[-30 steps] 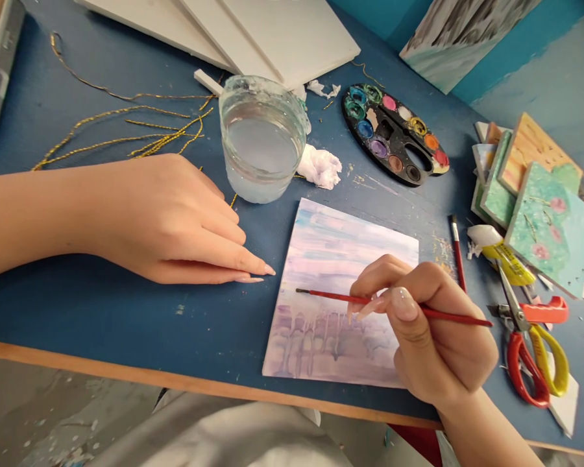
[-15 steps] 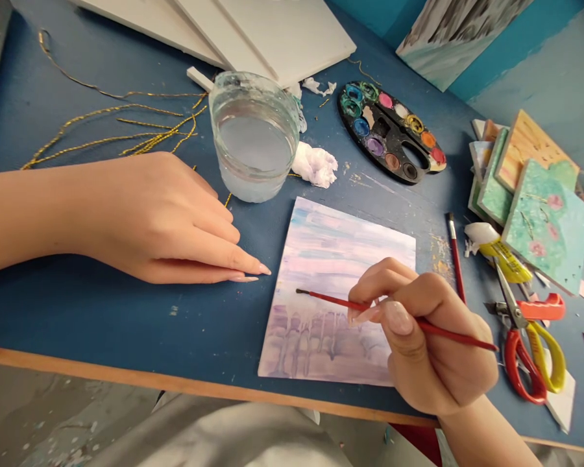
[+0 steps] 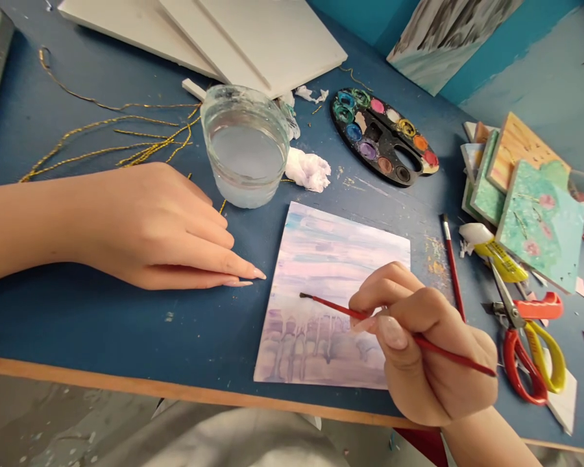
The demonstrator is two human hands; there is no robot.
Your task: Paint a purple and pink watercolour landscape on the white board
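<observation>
My right hand (image 3: 428,344) pinches a thin red paintbrush (image 3: 331,305) between thumb and fingers. The dark bristle tip points left, over the middle of a small square canvas (image 3: 335,237); I cannot tell if it touches. Pale pink, lilac and blue streaks cover this canvas, with purple drips and rounded marks in its lower half, partly hidden by my right hand. My left hand (image 3: 160,227) lies flat on the blue table, fingers stretched out, fingertips just short of the canvas's left edge. It holds nothing. Behind it stands a glass of cloudy water (image 3: 246,149).
A black paint palette (image 3: 377,133) lies beyond the canvas, near a crumpled tissue (image 3: 309,170). To the right are a second brush (image 3: 451,266), scissors (image 3: 520,337), a yellow tube (image 3: 499,256) and small painted canvases (image 3: 540,220). Gold cords (image 3: 146,149) and white boards (image 3: 253,39) lie behind.
The brush tip has shifted slightly to the right over the canvas. My left hand keeps its place, and the whole view has moved a little.
</observation>
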